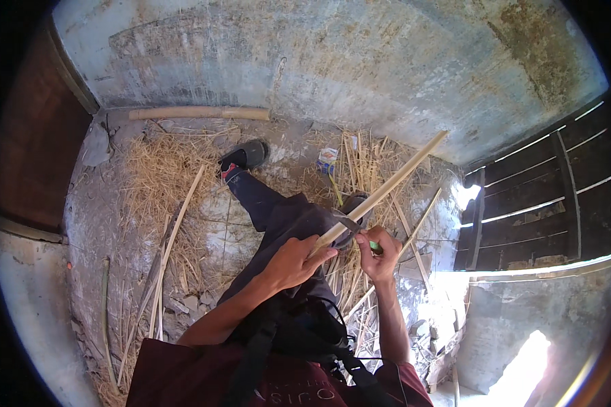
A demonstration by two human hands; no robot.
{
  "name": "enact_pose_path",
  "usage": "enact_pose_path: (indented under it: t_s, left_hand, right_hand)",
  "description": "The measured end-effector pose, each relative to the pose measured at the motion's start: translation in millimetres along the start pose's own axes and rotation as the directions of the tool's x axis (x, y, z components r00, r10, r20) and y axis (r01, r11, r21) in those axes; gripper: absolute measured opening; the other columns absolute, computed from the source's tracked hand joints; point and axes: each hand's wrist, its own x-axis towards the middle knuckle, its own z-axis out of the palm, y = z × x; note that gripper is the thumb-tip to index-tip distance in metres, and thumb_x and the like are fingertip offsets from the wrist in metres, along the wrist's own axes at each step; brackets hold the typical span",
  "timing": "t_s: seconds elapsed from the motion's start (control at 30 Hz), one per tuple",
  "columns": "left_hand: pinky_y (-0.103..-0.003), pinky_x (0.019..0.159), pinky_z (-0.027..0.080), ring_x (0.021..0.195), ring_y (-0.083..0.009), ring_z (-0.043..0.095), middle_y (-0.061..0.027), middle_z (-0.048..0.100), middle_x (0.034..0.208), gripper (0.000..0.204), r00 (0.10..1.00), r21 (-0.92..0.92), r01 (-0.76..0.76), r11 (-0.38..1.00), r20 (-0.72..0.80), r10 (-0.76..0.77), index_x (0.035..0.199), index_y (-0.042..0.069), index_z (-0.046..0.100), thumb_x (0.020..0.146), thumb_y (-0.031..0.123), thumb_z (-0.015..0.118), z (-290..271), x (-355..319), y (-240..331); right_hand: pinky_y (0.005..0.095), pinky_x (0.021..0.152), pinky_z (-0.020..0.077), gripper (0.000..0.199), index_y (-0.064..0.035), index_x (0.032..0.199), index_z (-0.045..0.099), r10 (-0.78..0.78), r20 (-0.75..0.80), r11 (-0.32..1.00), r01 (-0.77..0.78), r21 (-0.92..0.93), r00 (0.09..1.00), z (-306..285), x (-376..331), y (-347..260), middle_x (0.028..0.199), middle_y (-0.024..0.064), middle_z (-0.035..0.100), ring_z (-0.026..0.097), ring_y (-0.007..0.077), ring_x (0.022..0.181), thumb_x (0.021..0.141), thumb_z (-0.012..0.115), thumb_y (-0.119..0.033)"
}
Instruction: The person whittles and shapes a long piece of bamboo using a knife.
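A long pale bamboo strip point(394, 182) slants from my lap up toward the far right. My left hand point(295, 263) is closed round its near end, with the thumb along it. My right hand point(381, 254) is closed just right of the strip, gripping a knife point(349, 224). The dark blade lies across the strip, a little beyond my left fingers. A bit of green point(375, 247) shows between the right fingers, perhaps the handle; the rest of it is hidden.
Straw-like shavings point(159, 173) cover the floor on the left. Split strips point(363, 163) lie heaped beyond my knees. A bamboo pole point(198, 113) rests along the stained wall point(305, 57). My outstretched leg ends in a black sandal point(253, 154). Dark slats point(543, 197) stand at right.
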Motion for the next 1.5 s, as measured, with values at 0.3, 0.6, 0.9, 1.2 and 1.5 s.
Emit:
enact_pose_path:
  t_s: [0.3,0.6,0.9,1.2,1.5]
  left_hand:
    - [-0.050,0.059,0.044,0.058,-0.0386,0.061,-0.0210,0.061,0.065,0.059,0.997,-0.085,0.076,0.993,0.021,-0.075,0.094,0.000,0.067,0.109,0.057,0.061,-8.6,1.8,11.2]
    - [-0.048,0.059,0.041,0.057,-0.0320,0.056,-0.0183,0.059,0.066,0.058,0.994,-0.113,0.102,0.988,0.061,-0.096,0.094,0.001,0.067,0.109,0.057,0.059,-7.3,7.9,12.0]
    - [-0.046,0.061,0.044,0.060,-0.0301,0.061,-0.0164,0.063,0.068,0.061,0.987,-0.090,0.144,0.986,0.089,-0.136,0.100,0.000,0.070,0.104,0.061,0.065,-11.2,4.3,16.6]
    - [-0.046,0.059,0.045,0.058,-0.0316,0.061,-0.0183,0.063,0.067,0.064,0.993,-0.112,0.095,0.989,0.083,-0.086,0.103,-0.003,0.069,0.103,0.061,0.068,-9.8,3.6,9.9]
    - [-0.048,0.058,0.045,0.056,-0.0349,0.061,-0.0196,0.061,0.065,0.062,1.000,-0.090,0.010,0.996,0.015,-0.009,0.099,-0.003,0.067,0.100,0.059,0.073,-15.4,2.6,4.0]
  right_hand:
    - [0.0296,0.064,0.0453,0.017,-0.0017,0.091,0.064,0.154,-0.413,0.960,-0.234,-0.152,0.898,-61.2,30.1,64.1,0.079,0.0030,0.062,0.054,0.0101,0.071,0.103,0.072,-0.009]
    - [0.0296,0.076,0.0523,0.007,-0.0012,0.095,0.067,0.289,-0.279,0.953,-0.303,-0.007,0.916,-72.5,-14.9,45.4,0.091,0.0079,0.071,0.067,0.0139,0.085,0.101,0.070,0.000]
    - [0.0355,0.063,0.0535,0.018,0.0006,0.094,0.067,-0.065,0.115,0.996,0.072,-0.055,0.991,-5.0,4.9,-7.5,0.085,0.0145,0.074,0.070,0.0267,0.070,0.090,0.085,0.000]
    - [0.0362,0.060,0.0553,0.017,0.0018,0.089,0.072,0.004,0.124,1.000,-0.002,-0.015,0.992,2.7,2.3,-18.4,0.084,0.0148,0.075,0.074,0.0291,0.069,0.087,0.087,-0.005]
    - [0.0340,0.061,0.0520,0.016,0.0025,0.090,0.067,-0.067,0.137,0.998,0.069,-0.013,0.988,9.0,10.8,-8.7,0.077,0.0132,0.070,0.070,0.0240,0.066,0.090,0.083,0.001]
